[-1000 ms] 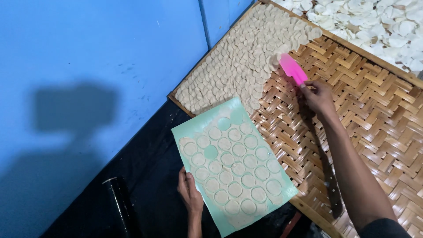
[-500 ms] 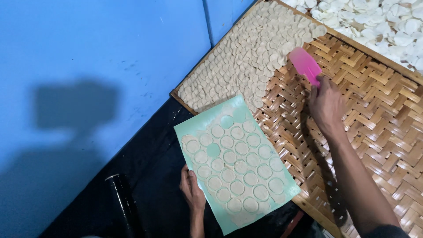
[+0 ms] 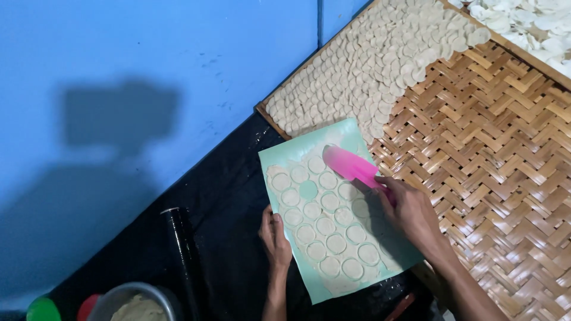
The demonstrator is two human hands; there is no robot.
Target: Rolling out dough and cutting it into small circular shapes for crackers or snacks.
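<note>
Pale green sheet (image 3: 333, 208): flat rectangle carrying rows of cut dough rounds (image 3: 326, 226), long axis running from the near edge up and away from the person, lying directly under both hands.
Right hand (image 3: 410, 214): closed on a pink scraper (image 3: 352, 166), blade laid on the sheet's far corner; the nearer hand to that end.
Left hand (image 3: 275, 238): fingers loosely extended, pressed on the sheet's left edge, grasping nothing.
Right of the hands: woven bamboo tray (image 3: 505, 166), its far part covered with overlapping dough rounds.
Left of the hands: black surface (image 3: 220, 202), dark rolling pin (image 3: 181, 249), metal bowl of dough (image 3: 137, 306).
Beyond: blue wall (image 3: 148, 71).
</note>
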